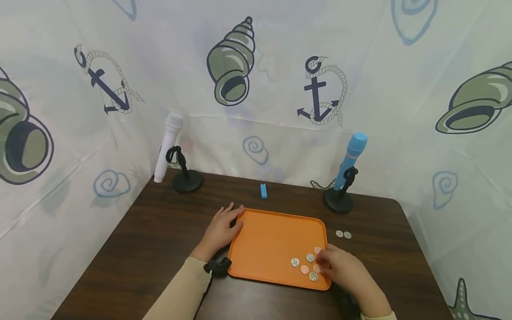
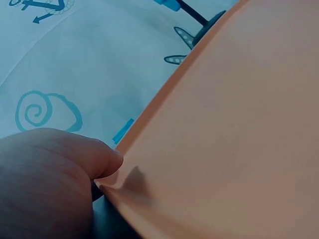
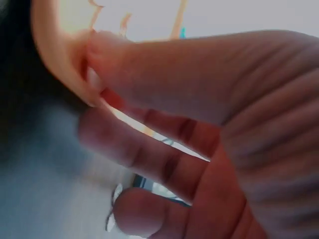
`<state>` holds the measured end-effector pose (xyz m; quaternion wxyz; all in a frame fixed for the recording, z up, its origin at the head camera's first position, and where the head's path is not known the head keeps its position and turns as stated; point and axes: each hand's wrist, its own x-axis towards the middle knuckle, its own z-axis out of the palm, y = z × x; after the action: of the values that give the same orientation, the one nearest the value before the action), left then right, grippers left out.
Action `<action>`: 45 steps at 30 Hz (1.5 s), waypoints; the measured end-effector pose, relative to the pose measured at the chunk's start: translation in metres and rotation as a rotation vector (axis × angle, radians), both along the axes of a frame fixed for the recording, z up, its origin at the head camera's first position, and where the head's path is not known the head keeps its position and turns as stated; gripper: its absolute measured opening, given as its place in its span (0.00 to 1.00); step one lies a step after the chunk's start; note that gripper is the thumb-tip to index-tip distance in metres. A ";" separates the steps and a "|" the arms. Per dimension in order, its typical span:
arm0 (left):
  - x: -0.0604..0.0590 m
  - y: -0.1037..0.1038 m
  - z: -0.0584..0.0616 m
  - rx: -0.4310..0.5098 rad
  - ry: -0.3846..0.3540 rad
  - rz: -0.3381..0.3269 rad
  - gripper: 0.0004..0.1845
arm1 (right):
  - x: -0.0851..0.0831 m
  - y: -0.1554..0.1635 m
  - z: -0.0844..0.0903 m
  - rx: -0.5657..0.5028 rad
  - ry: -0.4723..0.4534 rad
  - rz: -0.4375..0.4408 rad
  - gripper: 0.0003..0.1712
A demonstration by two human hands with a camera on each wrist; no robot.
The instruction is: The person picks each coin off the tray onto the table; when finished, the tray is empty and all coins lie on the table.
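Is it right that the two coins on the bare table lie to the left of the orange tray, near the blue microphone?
Not quite. The two coins lie to the right of the orange tray, not its left, as the head view shows. They are indeed near the blue microphone.

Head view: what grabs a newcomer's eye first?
The orange tray at the middle of the dark table, with a cluster of coins in its near right corner. The right hand reaches into those coins while the left hand rests on the tray's far left edge. Behind stand a white microphone and a blue microphone.
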<state>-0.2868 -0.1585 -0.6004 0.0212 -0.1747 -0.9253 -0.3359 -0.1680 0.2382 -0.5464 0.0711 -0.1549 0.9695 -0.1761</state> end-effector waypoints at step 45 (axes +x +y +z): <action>0.000 -0.001 -0.003 0.009 -0.023 0.005 0.30 | -0.030 0.100 -0.059 -1.262 0.147 -0.609 0.16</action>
<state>-0.2868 -0.1599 -0.6030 0.0123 -0.1685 -0.9244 -0.3421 -0.1984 0.3379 -0.6054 -0.1504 0.1004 0.6847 -0.7060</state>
